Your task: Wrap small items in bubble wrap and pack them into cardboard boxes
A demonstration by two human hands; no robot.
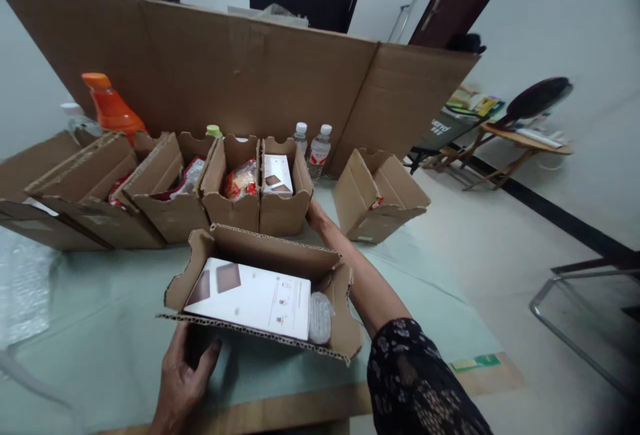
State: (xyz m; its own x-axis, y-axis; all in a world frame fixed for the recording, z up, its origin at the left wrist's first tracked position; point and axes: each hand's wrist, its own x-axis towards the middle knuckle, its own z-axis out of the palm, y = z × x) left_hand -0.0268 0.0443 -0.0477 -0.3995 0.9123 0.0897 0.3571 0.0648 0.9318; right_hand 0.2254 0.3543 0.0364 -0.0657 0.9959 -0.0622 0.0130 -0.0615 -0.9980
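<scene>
An open cardboard box [275, 238] sits nearest me, turned lengthwise. In it lie a white printed carton [255, 298] and, at its right end, a clear plastic-wrapped item [321, 318]. My left hand [184, 375] is at the lower left of this box, thumb spread away and fingertips partly hidden under its near edge. Past its right end reaches my right hand [315, 215], beside the lower right corner of a second cardboard box [285, 216], which holds another white carton [278, 175]. The fingers of my right hand are mostly hidden there.
Several more open boxes [233, 212] with packaged goods stand in a row leftward. One box [377, 212] stands apart at right. Bottles of water [319, 152] and an orange bottle [115, 108] stand behind. A cardboard panel [200, 68] closes the back; bubble wrap [25, 288] lies left.
</scene>
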